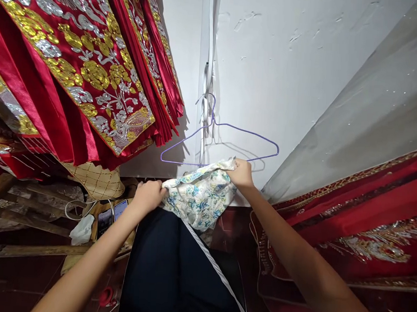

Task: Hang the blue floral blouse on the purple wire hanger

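A small white cloth with blue and green flowers is stretched between my two hands in front of a white wall. My left hand is closed on its left edge. My right hand pinches its upper right corner, just under the bottom bar of a purple wire hanger. The hanger hangs from a hook on the wall. The cloth's top edge touches or overlaps the hanger's bottom bar. Below the cloth, my dark trousers with a white stripe fill the lower middle.
Red garments with gold and silver embroidery hang at the upper left. More red embroidered fabric lies at the right under a grey sheet. Two phones with a white cable, a woven hat and wooden bars sit at the lower left.
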Motion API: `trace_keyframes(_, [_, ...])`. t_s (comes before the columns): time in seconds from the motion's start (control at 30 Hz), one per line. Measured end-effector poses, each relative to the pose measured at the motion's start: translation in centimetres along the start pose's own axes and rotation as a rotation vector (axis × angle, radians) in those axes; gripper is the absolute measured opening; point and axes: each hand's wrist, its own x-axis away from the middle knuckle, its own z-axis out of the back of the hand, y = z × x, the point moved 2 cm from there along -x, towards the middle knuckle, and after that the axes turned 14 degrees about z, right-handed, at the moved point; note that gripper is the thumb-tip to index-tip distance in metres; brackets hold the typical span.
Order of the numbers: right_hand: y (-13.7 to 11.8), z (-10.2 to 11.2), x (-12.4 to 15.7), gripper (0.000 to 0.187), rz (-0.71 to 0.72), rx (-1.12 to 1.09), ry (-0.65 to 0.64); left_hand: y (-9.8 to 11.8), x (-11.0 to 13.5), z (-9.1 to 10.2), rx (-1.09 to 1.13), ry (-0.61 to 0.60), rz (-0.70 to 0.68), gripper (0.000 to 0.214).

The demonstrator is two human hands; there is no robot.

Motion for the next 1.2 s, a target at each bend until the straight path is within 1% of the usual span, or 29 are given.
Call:
trace_keyframes(0.1, [-1.3,2.3,0.4,0.022,0.058,0.016,0.014,-0.6,-2.2,1.8,0.003,0.066,-0.002,0.031])
trace_keyframes(0.17, [-2.2,3.2,0.5,0.023,0.06,0.01,0.006,-0.7,-3.5,3.5,0.007,0.118,0.04,0.033])
trace_keyframes(0.3, [-3.2,3.9,0.5,0.023,0.041,-0.025,-0.032,-0.6,-4.8,6.4,0.119,0.229,0.141,0.043])
trace_keyframes(0.37, [-3.6,3.6,0.8,0.023,0.03,-0.062,-0.034,-0.1,-5.1,7.4,0.216,0.294,0.126,0.046])
trace_keyframes(0.4, [-3.8,3.2,1.0,0.023,0.021,-0.09,-0.032,0.4,-5.2,7.7,0.273,0.334,0.09,0.045])
trace_keyframes(0.47, [-4.3,2.1,1.6,0.02,-0.001,-0.169,-0.031,1.8,-5.5,8.2,0.418,0.389,-0.038,0.043])
trace_keyframes(0.6, [-5.6,0.0,2.5,0.009,-0.022,-0.307,-0.073,5.1,-5.8,8.7,0.72,0.393,-0.354,0.039])
trace_keyframes(0.67, [-6.2,0.1,2.7,0.008,0.001,-0.306,-0.107,6.0,-5.9,8.9,0.785,0.383,-0.442,0.042])
trace_keyframes(0.7, [-6.3,0.6,2.6,0.017,0.016,-0.293,-0.098,6.1,-5.9,9.0,0.791,0.368,-0.465,0.042])
trace_keyframes(0.73, [-6.4,1.3,2.5,0.032,0.031,-0.274,-0.059,6.2,-5.8,9.0,0.783,0.35,-0.478,0.041])
trace_keyframes(0.8, [-6.2,3.6,2.1,0.067,0.058,-0.207,0.092,5.9,-5.8,9.3,0.747,0.323,-0.495,0.038])
trace_keyframes(0.83, [-6.0,5.0,1.7,0.081,0.066,-0.153,0.187,5.7,-5.7,9.5,0.723,0.314,-0.505,0.035])
trace_keyframes(0.87, [-5.7,6.4,1.3,0.09,0.068,-0.079,0.267,5.5,-5.6,9.7,0.698,0.307,-0.518,0.033])
trace_keyframes(0.9, [-5.3,7.8,0.8,0.093,0.063,-0.002,0.312,5.3,-5.6,10.0,0.674,0.301,-0.534,0.031])
trace_keyframes(0.93, [-4.9,9.0,0.2,0.091,0.047,0.075,0.322,5.1,-5.5,10.3,0.652,0.296,-0.547,0.029])
trace_keyframes(1.0, [-4.1,11.2,-1.1,0.072,-0.001,0.167,0.216,4.7,-5.6,10.9,0.607,0.286,-0.558,0.028])
trace_keyframes(1.07, [-3.7,13.0,-2.1,0.046,-0.042,0.157,0.024,4.1,-5.6,11.4,0.566,0.286,-0.53,0.028])
trace_keyframes(1.13, [-3.8,14.3,-2.7,0.027,-0.059,0.055,-0.167,3.4,-5.7,11.8,0.53,0.291,-0.472,0.03])
trace_keyframes(1.17, [-4.1,14.7,-2.9,0.023,-0.067,-0.037,-0.242,3.0,-5.7,12.0,0.522,0.298,-0.438,0.031])
trace_keyframes(1.2, [-4.4,14.9,-3.0,0.025,-0.08,-0.162,-0.285,2.7,-5.7,12.0,0.524,0.307,-0.405,0.032])
